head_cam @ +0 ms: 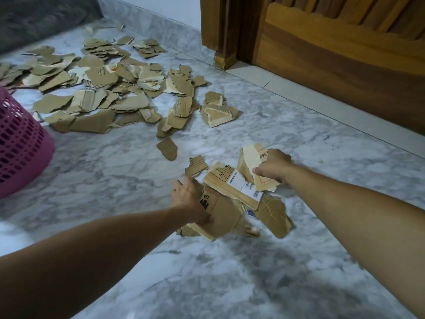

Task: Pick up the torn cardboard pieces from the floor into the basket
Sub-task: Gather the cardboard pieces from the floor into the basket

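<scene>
Evidently gathering a bundle: the left hand (189, 199) grips a brown printed cardboard piece (222, 214), the right hand (273, 168) pinches a pale torn piece (249, 157), while the pink mesh plastic basket (20, 143) waits well apart, leftward, on the grey marble floor (115, 171).

"34B" on pale cardboard piece (255, 157), barcode label (241, 184) on stacked piece, other print illegible

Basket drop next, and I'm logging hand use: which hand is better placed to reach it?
Probably the left hand. It already grips a cardboard piece, and the pink basket stands on its side. The right hand, holding another piece, would have to cross over.
</scene>
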Motion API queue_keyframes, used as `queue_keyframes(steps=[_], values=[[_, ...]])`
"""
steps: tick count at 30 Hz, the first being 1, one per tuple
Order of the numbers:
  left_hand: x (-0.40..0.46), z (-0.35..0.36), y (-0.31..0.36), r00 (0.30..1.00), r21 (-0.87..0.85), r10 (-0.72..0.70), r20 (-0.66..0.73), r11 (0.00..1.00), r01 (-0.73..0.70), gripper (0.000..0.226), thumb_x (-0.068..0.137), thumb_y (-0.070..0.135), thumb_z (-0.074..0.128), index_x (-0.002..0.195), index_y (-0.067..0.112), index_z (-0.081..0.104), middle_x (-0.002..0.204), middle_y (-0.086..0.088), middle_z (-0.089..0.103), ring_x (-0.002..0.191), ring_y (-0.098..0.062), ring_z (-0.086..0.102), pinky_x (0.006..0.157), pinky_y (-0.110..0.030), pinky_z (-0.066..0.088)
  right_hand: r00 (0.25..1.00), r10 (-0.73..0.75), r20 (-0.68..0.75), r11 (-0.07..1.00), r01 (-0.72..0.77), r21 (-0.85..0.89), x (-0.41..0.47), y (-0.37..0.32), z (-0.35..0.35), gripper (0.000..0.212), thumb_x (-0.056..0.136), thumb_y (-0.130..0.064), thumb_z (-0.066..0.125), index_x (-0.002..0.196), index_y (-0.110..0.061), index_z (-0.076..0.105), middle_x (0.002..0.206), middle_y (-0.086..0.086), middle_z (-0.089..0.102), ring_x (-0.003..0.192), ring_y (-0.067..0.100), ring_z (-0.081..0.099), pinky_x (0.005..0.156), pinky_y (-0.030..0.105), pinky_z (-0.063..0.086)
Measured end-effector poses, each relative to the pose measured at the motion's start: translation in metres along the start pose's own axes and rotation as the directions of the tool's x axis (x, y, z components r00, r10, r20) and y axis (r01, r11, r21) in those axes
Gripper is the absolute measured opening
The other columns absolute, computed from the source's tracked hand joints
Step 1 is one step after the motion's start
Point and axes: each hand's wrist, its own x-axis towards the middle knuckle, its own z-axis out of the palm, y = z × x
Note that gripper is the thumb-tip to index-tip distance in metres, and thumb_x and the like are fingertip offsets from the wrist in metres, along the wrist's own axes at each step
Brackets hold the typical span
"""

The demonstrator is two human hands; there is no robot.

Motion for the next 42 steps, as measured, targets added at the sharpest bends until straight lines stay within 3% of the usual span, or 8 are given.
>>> queue_keyframes(steps=[4, 14, 17, 23, 27, 33, 39, 42], values=[[0.001, 0.000, 0.000, 0.998, -0.145, -0.049, 0.051, 0.988, 0.056, 0.092, 0.056, 0.020, 0.093, 0.126, 0.016, 0.033, 0.115, -0.005, 0.049, 0.099, -0.018, 0.049, 0.071, -0.024, 0.047, 0.995, -0.019, 0.101, 0.997, 0.011, 0.077, 0.003, 0.009, 0.001, 0.047, 0.075, -0.032, 0.080, 0.114, -0.012, 0.061, 0.115, 0.012, 0.067, 0.106, 0.030, 0.063, 0.090, 0.041, 0.055], [-0.001, -0.013, -0.013, 0.997, -0.130, -0.069, 0.046, 0.989, 0.074, 0.052, 0.077, 0.022, 0.073, 0.122, 0.014, 0.047, 0.113, -0.005, 0.057, 0.097, -0.021, 0.055, 0.079, -0.029, 0.051, 0.986, -0.150, 0.072, 0.956, 0.127, 0.264, 0.010, 0.000, -0.023, 0.044, 0.077, -0.018, 0.082, 0.112, -0.010, 0.057, 0.107, 0.007, 0.067, 0.099, 0.025, 0.063, 0.080, 0.032, 0.054], [0.001, -0.025, -0.020, 0.997, -0.171, -0.080, 0.022, 0.982, 0.082, 0.055, 0.074, 0.014, 0.077, 0.122, 0.013, 0.050, 0.114, -0.006, 0.059, 0.105, -0.024, 0.058, 0.083, -0.032, 0.054, 0.955, -0.199, 0.219, 0.909, 0.096, 0.406, 0.004, -0.007, -0.031, 0.044, 0.074, -0.009, 0.084, 0.107, -0.009, 0.056, 0.104, 0.013, 0.069, 0.094, 0.027, 0.068, 0.083, 0.041, 0.058], [-0.001, -0.038, -0.029, 0.995, -0.247, -0.096, 0.040, 0.964, 0.103, 0.058, 0.070, 0.003, 0.079, 0.122, 0.015, 0.055, 0.111, -0.006, 0.063, 0.103, -0.023, 0.060, 0.081, -0.030, 0.056, 0.874, -0.268, 0.405, 0.961, 0.273, 0.046, -0.026, -0.015, 0.019, 0.058, 0.068, -0.023, 0.088, 0.117, -0.013, 0.058, 0.110, 0.007, 0.065, 0.106, 0.027, 0.062, 0.087, 0.035, 0.052], [-0.006, -0.045, -0.030, 0.997, -0.247, -0.076, 0.029, 0.966, 0.081, 0.063, 0.075, 0.000, 0.073, 0.131, 0.015, 0.050, 0.099, -0.002, 0.053, 0.093, -0.019, 0.052, 0.074, -0.026, 0.052, 0.877, -0.304, 0.372, 0.909, 0.383, -0.161, -0.034, -0.023, 0.035, 0.064, 0.058, -0.045, 0.089, 0.110, -0.027, 0.058, 0.117, 0.005, 0.055, 0.113, 0.025, 0.053, 0.095, 0.041, 0.049], [-0.004, -0.087, -0.039, 0.999, -0.208, -0.053, -0.014, 0.977, 0.049, 0.057, 0.077, 0.002, 0.071, 0.129, 0.013, 0.052, 0.098, -0.002, 0.057, 0.100, -0.023, 0.060, 0.080, -0.030, 0.055, 0.832, -0.365, 0.418, 0.930, 0.308, 0.200, -0.037, -0.054, 0.013, 0.054, 0.069, -0.013, 0.088, 0.115, -0.014, 0.060, 0.098, -0.002, 0.064, 0.095, 0.019, 0.061, 0.066, 0.025, 0.047], [0.012, -0.200, -0.058, 0.990, -0.221, -0.021, -0.142, 0.975, -0.011, 0.043, 0.081, 0.001, 0.068, 0.120, 0.010, 0.054, 0.087, 0.000, 0.054, 0.090, -0.020, 0.054, 0.082, -0.031, 0.053, 0.802, -0.503, 0.322, 0.842, 0.370, 0.394, -0.023, -0.154, -0.021, 0.059, 0.071, -0.008, 0.086, 0.124, -0.009, 0.059, 0.109, 0.010, 0.069, 0.102, 0.025, 0.065, 0.089, 0.044, 0.055], [0.009, -0.278, -0.073, 0.970, -0.252, -0.059, -0.236, 0.968, -0.002, 0.044, 0.078, 0.001, 0.071, 0.117, 0.013, 0.054, 0.080, 0.003, 0.051, 0.082, -0.018, 0.056, 0.067, -0.027, 0.052, 0.763, -0.574, 0.298, 0.791, 0.422, 0.443, -0.029, -0.235, -0.041, 0.058, 0.069, -0.011, 0.087, 0.121, -0.009, 0.061, 0.108, 0.009, 0.070, 0.101, 0.026, 0.066, 0.080, 0.039, 0.057]])
